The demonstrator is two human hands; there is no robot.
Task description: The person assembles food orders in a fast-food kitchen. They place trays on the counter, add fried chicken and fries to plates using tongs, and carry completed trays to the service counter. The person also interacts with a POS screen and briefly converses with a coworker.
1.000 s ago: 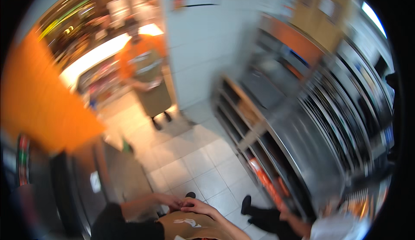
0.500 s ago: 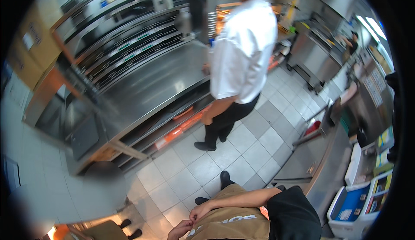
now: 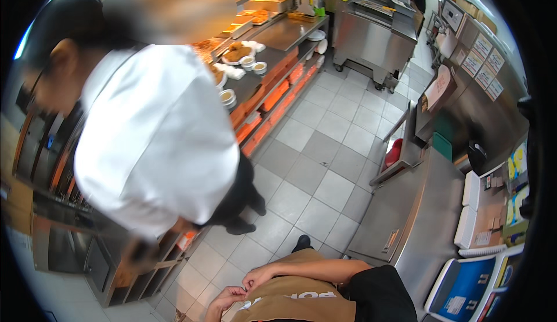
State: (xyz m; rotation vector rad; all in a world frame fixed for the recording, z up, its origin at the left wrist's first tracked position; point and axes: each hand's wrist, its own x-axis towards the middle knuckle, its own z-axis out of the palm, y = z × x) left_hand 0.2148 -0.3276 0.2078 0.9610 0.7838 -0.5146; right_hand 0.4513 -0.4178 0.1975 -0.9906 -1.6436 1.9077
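My two hands meet in front of my brown apron (image 3: pixel 307 284), low in the picture. My left hand (image 3: pixel 228 297) has its fingers bent and pinched together close to the apron's edge. Just beside it, my right hand (image 3: pixel 259 275) is curled, its fingertips touching or nearly touching those of the left. Whatever lies between the fingertips, if anything, is too small to make out. White lettering shows on the apron below the right forearm.
A person in a white shirt (image 3: pixel 156 142) stands close on the left, beside a steel counter holding food trays and small cups (image 3: pixel 228 97). A steel cabinet (image 3: pixel 386 206) with a blue-lined white bin (image 3: pixel 464 287) runs along the right. Tiled floor (image 3: pixel 316 154) stretches ahead to a wheeled steel unit (image 3: pixel 371 38).
The person in white has come nearer and shifted left in view. My view has turned rightward, showing more of the food counter. My hands stay together at the apron.
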